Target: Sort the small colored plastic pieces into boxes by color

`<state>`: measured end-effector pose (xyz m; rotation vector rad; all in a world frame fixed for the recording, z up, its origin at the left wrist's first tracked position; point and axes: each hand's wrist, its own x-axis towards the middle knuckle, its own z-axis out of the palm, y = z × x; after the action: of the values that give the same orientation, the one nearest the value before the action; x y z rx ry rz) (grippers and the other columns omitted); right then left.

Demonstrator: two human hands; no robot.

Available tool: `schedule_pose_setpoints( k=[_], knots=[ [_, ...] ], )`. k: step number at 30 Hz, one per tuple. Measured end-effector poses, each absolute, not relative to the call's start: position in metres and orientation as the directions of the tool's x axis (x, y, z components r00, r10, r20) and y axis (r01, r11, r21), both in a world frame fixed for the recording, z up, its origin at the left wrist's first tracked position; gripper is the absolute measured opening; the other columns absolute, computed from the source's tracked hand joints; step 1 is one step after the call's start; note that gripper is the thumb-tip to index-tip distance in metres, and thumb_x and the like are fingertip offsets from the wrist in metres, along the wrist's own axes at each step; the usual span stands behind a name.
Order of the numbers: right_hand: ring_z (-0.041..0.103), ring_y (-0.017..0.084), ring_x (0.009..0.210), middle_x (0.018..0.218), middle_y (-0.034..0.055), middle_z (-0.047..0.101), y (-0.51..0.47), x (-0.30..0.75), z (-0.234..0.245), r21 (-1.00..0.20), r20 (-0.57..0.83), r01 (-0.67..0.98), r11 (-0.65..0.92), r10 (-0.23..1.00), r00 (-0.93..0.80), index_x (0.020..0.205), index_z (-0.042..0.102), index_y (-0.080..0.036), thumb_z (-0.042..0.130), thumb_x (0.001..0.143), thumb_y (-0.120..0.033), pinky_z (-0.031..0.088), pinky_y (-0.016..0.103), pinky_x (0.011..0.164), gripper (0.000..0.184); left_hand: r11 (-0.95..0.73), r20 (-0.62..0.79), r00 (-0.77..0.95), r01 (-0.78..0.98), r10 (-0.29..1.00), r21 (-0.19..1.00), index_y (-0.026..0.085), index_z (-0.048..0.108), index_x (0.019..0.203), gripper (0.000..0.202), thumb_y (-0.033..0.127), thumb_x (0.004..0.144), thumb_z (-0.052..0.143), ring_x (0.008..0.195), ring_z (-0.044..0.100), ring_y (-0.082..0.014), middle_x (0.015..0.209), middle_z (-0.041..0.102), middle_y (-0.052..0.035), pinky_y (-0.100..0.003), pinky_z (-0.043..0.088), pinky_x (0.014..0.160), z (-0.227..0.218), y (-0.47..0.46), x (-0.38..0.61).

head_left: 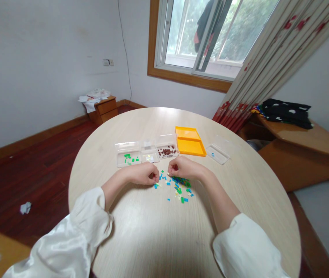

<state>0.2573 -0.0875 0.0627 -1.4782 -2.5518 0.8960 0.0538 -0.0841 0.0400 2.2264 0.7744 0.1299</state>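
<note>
My left hand (146, 173) is closed in a pinch low over the table, at the left edge of a scatter of small toy bricks; what its fingertips hold, if anything, is hidden. Across a narrow gap, my right hand (184, 167) pinches what looks like a small cream brick (168, 173). Below the right hand lies a pile of green and blue bricks (183, 181), partly covered by it. Loose blue, green and cream pieces spread towards me, among them a green brick (182, 200) and a blue brick (168, 199).
Behind my hands stand open clear boxes: one with green bricks (119, 160), one with pale bricks (143, 159), one with brown bricks (178, 154). An open yellow case (189, 146) and a clear box (224, 158) with blue pieces stand right on the round table (152, 239).
</note>
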Motion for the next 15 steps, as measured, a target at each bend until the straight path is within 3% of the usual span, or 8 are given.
schedule_pose_setpoints(
  k=[9, 15],
  knots=[
    [0.052, 0.01, 0.059, 0.062, 0.0011, 0.061, -0.0861, 0.2532, 0.0597, -0.54, -0.111, 0.752, 0.378, 0.854, -0.509, 0.068, 0.063, -0.012, 0.053, 0.07, -0.012, 0.036, 0.019, 0.054, 0.01, -0.588, -0.157, 0.839, 0.486, 0.521, 0.647, 0.015, 0.06, 0.066, 0.014, 0.009, 0.069, 0.048, 0.053, 0.045, -0.0094, 0.06, 0.054, 0.0019, -0.021, 0.033, 0.052, 0.0384, -0.0877, 0.0589],
    [0.052, 0.01, 0.06, 0.062, 0.0003, 0.06, -0.0866, 0.2519, 0.0618, -0.558, -0.016, 0.73, 0.394, 0.875, -0.484, 0.067, 0.063, -0.013, 0.051, 0.071, -0.01, 0.037, 0.019, 0.056, 0.012, -0.521, -0.057, 0.763, 0.492, 0.644, 0.697, 0.015, 0.059, 0.066, 0.013, 0.008, 0.071, 0.049, 0.053, 0.044, -0.0096, 0.058, 0.053, 0.0022, -0.022, 0.033, 0.053, 0.0386, -0.0853, 0.0583]
  ],
)
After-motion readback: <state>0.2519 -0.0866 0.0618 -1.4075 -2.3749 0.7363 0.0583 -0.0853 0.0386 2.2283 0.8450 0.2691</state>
